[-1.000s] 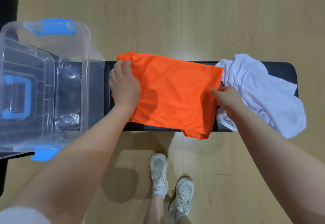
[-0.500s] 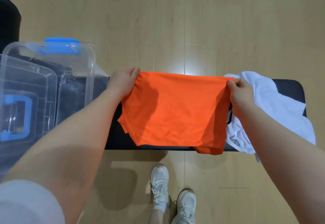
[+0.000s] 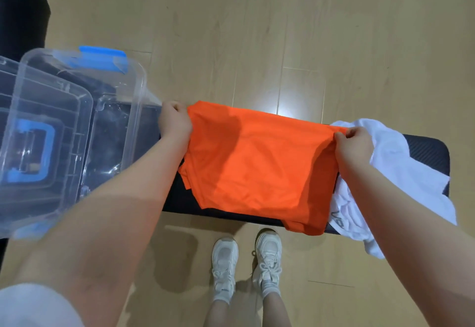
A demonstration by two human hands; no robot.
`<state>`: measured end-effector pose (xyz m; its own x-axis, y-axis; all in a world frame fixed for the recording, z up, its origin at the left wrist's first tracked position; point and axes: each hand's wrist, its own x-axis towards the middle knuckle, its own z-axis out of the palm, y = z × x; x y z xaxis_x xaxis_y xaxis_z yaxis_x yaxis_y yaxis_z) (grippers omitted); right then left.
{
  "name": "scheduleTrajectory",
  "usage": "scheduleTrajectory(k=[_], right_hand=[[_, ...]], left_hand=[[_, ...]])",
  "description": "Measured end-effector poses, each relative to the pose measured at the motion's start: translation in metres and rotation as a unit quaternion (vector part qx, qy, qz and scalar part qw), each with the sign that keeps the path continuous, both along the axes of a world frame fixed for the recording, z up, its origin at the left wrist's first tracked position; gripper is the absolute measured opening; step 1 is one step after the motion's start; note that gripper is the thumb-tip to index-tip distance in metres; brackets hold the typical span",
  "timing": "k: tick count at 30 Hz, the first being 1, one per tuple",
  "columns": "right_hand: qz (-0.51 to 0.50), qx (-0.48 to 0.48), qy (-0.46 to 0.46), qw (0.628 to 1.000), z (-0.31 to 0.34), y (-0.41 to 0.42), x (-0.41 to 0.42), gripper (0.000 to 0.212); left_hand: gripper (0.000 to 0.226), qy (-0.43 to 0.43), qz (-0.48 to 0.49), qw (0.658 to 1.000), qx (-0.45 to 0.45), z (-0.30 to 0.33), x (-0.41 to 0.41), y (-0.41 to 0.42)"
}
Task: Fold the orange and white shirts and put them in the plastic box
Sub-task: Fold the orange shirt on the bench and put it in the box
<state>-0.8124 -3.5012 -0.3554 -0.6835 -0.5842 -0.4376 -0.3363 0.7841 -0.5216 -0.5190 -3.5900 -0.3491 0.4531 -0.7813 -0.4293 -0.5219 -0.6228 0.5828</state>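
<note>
The orange shirt [image 3: 259, 164] is partly folded and lies stretched across the black padded bench [image 3: 431, 157]. My left hand [image 3: 174, 122] grips its far left corner, fingers curled round the cloth. My right hand [image 3: 356, 143] pinches its far right corner. The near edge of the orange shirt hangs over the bench's front. The white shirt [image 3: 401, 172] lies crumpled on the bench's right end, partly under my right arm. The clear plastic box [image 3: 133, 110] with blue latches stands open on the left end of the bench.
The box's clear lid [image 3: 48, 131] with a blue handle rests over the left part of the box. A dark round object [image 3: 23, 18] stands at the far left. Wooden floor surrounds the bench; my feet in white shoes [image 3: 246, 262] stand just in front.
My hands went from the shirt's sides to its far corners and gripped them. The far edge is now pulled taut between them, the left hand's fingers more tightly curled.
</note>
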Motion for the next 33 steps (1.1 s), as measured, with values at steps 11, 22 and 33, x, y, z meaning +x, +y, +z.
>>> scheduleTrajectory(k=[11, 22, 33], right_hand=[[0.527, -0.056, 0.073, 0.845, 0.006, -0.04, 0.115, 0.049], [0.589, 0.0, 0.226, 0.776, -0.032, -0.013, 0.113, 0.074], [0.469, 0.015, 0.219, 0.855, -0.047, 0.022, 0.04, 0.07]], left_hand=[[0.026, 0.152, 0.084, 0.983, -0.056, 0.0, -0.007, -0.014], [0.052, -0.227, -0.406, 0.861, -0.206, -0.02, -0.033, 0.034], [0.07, -0.273, -0.334, 0.902, 0.027, -0.046, 0.009, 0.052]])
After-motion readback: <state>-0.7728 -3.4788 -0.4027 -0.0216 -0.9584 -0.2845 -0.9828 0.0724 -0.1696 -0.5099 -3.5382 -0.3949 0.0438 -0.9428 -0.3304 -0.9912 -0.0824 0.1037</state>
